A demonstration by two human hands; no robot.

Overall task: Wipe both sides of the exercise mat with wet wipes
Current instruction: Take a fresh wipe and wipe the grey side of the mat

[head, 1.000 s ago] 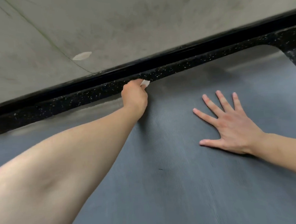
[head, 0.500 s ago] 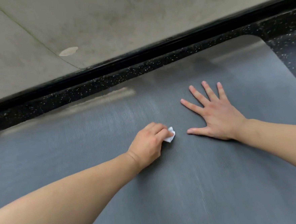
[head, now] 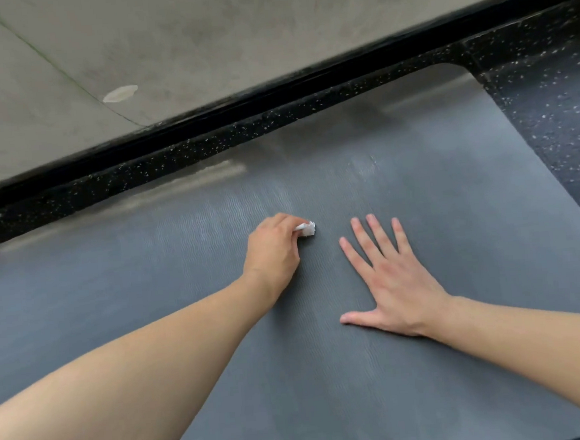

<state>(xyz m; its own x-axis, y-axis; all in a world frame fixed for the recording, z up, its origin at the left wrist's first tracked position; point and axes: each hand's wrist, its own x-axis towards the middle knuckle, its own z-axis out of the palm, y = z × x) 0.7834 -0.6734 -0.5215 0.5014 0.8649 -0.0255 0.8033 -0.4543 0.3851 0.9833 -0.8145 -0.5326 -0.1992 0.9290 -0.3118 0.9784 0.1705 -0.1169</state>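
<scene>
A grey ribbed exercise mat [head: 433,182] lies flat on the floor and fills most of the view. My left hand [head: 273,252] grips a small crumpled white wet wipe [head: 306,229] and holds it down on the mat near its middle. Beside it, my right hand [head: 388,278] rests flat on the mat with fingers spread. Damp, shiny streaks show on the mat towards its far edge.
Black speckled rubber flooring [head: 548,98] borders the mat on the far side and the right. Behind it runs a black baseboard [head: 272,90] under a grey concrete wall [head: 233,24] with a pale patch [head: 120,93].
My left hand pulled the wipe from the mat's far edge back towards me, then shifted a little. The right hand has stayed flat on the mat.
</scene>
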